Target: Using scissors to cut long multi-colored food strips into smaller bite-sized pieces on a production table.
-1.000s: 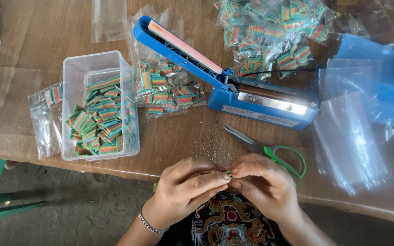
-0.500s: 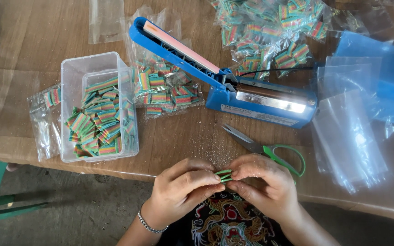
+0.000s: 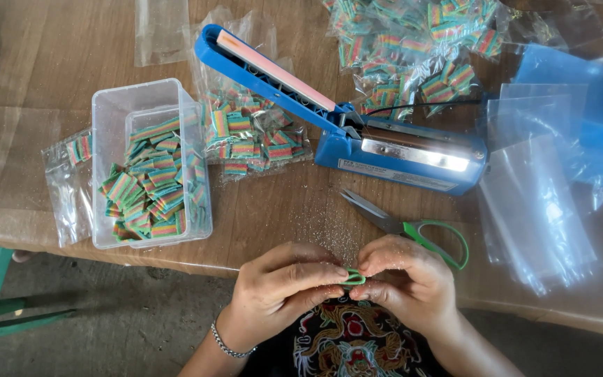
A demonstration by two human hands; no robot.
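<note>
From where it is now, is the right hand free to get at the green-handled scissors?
Probably yes. The scissors lie flat on the wooden table just beyond the right hand, nothing between them. But that hand and the left hand both pinch a small green piece, so it must let go first.

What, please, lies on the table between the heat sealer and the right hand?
In the head view, green-handled scissors lie between the blue heat sealer and the right hand.

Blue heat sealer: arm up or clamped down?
Up. The blue heat sealer has its arm raised at an angle off the base, the sealing strip exposed.
</note>
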